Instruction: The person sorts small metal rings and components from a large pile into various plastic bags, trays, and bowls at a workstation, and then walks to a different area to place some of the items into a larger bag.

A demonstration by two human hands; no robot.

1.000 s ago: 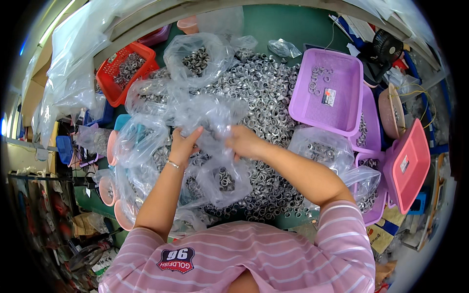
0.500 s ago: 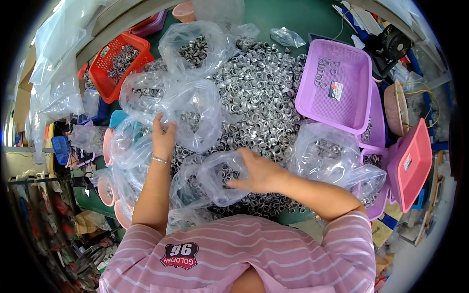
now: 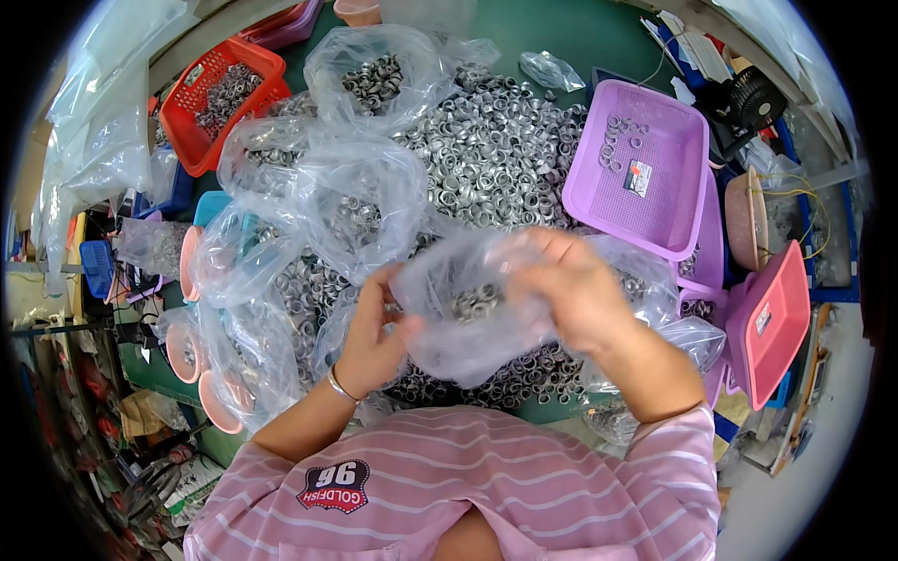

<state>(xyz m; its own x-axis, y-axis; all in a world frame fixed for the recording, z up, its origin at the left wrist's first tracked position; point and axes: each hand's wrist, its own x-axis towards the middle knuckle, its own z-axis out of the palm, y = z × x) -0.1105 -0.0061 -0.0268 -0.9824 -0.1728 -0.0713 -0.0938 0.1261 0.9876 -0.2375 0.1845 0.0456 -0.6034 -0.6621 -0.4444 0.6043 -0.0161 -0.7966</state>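
Observation:
Between my hands, over the near part of the pile, a clear plastic bag [image 3: 440, 346] is lifted, with some small metal rings [image 3: 477, 301] inside. My right hand [image 3: 575, 290], blurred by motion, is closed on the bag's right rim. On the opposite side my left hand [image 3: 372, 341] pinches the bag's left edge between thumb and fingers. Beneath and beyond them spreads a large heap of silvery metal rings [image 3: 500, 159]. Another open clear bag [image 3: 323, 178] with rings in it lies just past my left hand.
A purple basket [image 3: 599, 210] with a few rings rests at the right, near a pink tray [image 3: 781, 327] and a small black fan [image 3: 753, 98]. At the far left stands a red basket [image 3: 178, 122] of metal parts. Peach bowls [image 3: 220, 407] line the left edge of the green table [image 3: 524, 33].
The near bag has been raised off the heap, toward the right. My left hand came down from the far bags to its edge; my right hand moved up and right with its rim.

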